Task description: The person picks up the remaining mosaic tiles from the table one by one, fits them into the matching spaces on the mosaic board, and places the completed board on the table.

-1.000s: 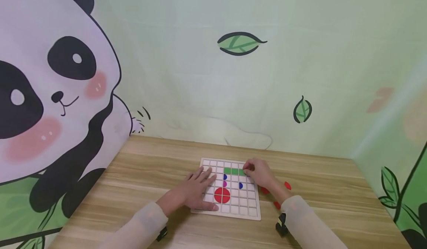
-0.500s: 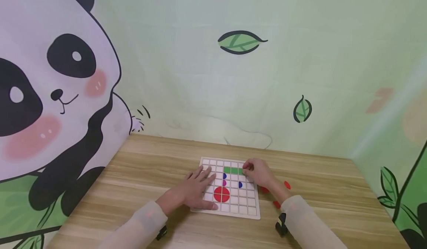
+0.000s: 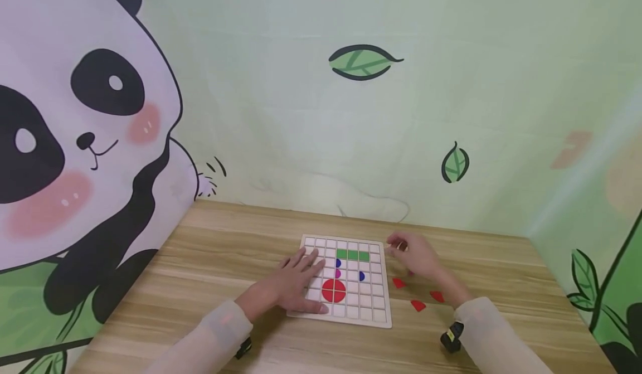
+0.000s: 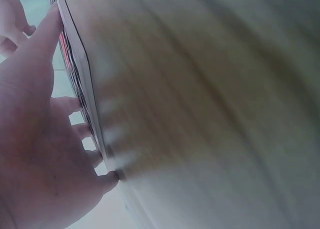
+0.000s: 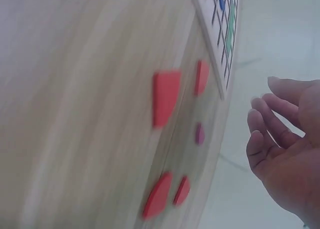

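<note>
A white grid board (image 3: 366,300) lies on the wooden table. My left hand (image 3: 296,287) rests on its left side, fingers spread. Green squares (image 3: 353,255) sit in a row on the board, above blue half-round pieces (image 3: 362,276), a magenta piece (image 3: 338,273) and red quarter pieces (image 3: 328,286) forming a circle. Just right of the board, my right hand (image 3: 417,256) hovers with loosely curved fingers. In the right wrist view, nothing shows between those fingers (image 5: 257,124). Parts of the board under my left hand are hidden.
Several loose red pieces (image 5: 166,96) lie on the table right of the board, with a loose magenta piece (image 5: 200,134) among them. A wall (image 3: 281,112) with a printed panda and leaves stands behind the table (image 3: 241,229).
My right hand has left the green row and moved right, off the board. The right end of the row and more loose red pieces are now uncovered. My left hand stays put.
</note>
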Demonstrator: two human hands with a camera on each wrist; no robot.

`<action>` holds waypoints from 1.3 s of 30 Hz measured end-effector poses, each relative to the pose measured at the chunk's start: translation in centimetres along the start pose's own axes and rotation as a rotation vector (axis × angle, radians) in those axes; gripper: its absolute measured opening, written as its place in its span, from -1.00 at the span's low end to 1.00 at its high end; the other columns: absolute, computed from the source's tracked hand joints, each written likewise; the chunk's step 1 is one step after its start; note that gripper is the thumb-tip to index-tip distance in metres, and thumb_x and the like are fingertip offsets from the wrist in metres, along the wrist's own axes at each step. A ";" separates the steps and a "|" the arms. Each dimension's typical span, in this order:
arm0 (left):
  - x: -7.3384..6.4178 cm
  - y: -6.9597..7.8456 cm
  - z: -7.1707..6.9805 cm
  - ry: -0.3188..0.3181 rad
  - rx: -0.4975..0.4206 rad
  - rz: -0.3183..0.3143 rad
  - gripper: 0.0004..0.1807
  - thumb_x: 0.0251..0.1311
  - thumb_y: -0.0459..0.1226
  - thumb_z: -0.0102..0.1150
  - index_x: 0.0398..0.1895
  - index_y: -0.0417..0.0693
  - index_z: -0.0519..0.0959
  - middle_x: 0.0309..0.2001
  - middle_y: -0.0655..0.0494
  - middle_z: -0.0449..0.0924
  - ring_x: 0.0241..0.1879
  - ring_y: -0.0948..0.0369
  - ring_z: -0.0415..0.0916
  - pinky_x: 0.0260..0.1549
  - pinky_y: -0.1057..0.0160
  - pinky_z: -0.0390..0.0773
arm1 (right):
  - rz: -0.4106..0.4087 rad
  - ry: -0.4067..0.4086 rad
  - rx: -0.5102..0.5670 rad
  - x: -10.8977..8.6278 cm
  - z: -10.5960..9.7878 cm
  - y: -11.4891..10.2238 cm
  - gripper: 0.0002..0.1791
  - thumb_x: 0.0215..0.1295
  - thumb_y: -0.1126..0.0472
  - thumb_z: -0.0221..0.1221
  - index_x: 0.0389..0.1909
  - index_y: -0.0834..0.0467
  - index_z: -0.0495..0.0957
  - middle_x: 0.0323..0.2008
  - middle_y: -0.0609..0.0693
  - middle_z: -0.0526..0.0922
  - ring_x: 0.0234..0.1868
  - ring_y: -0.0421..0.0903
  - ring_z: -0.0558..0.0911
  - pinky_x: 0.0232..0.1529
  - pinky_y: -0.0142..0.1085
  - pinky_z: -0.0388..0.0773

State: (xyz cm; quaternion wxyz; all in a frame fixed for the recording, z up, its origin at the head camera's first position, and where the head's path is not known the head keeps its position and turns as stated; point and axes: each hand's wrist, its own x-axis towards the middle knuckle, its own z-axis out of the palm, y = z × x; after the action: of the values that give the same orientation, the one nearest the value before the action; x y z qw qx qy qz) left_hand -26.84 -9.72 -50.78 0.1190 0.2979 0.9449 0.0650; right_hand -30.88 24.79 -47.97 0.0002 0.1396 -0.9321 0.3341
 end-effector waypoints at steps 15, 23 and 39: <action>0.2 -0.1 0.4 -0.003 -0.002 -0.005 0.28 0.13 0.61 0.04 0.76 0.12 -0.02 0.75 0.00 -0.24 0.70 -0.15 -0.36 0.57 -0.30 -0.05 | -0.072 0.019 -0.074 -3.9 -1.7 4.3 -0.82 0.38 0.32 0.39 -0.09 0.32 0.70 -0.22 0.03 0.67 -0.22 -0.06 0.60 -0.17 -0.22 0.63; 0.0 0.0 0.0 -0.006 -0.019 -0.008 0.27 0.14 0.58 0.08 0.75 0.10 -0.01 0.75 -0.01 -0.24 0.70 -0.16 -0.36 0.57 -0.31 -0.06 | -0.010 -0.037 -0.111 -4.3 -1.4 5.3 -0.78 0.36 0.19 0.45 -0.08 0.19 0.72 -0.17 0.00 0.61 -0.18 -0.06 0.56 -0.12 -0.17 0.59; -0.2 0.0 -0.2 -0.002 -0.020 -0.003 0.26 0.16 0.57 0.08 0.75 0.09 -0.01 0.75 -0.01 -0.24 0.70 -0.16 -0.35 0.57 -0.31 -0.07 | -0.011 -0.024 -0.102 -4.2 -1.0 4.9 -0.88 0.34 0.28 0.43 -0.14 0.15 0.73 -0.20 -0.01 0.60 -0.23 -0.07 0.52 -0.19 -0.21 0.53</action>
State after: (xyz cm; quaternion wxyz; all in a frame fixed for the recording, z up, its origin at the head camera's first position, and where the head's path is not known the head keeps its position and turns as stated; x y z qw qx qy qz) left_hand -26.76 -9.83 -50.59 0.1233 0.2954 0.9445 0.0741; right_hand -28.24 30.16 -50.67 -0.0020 0.1486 -0.9471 0.2844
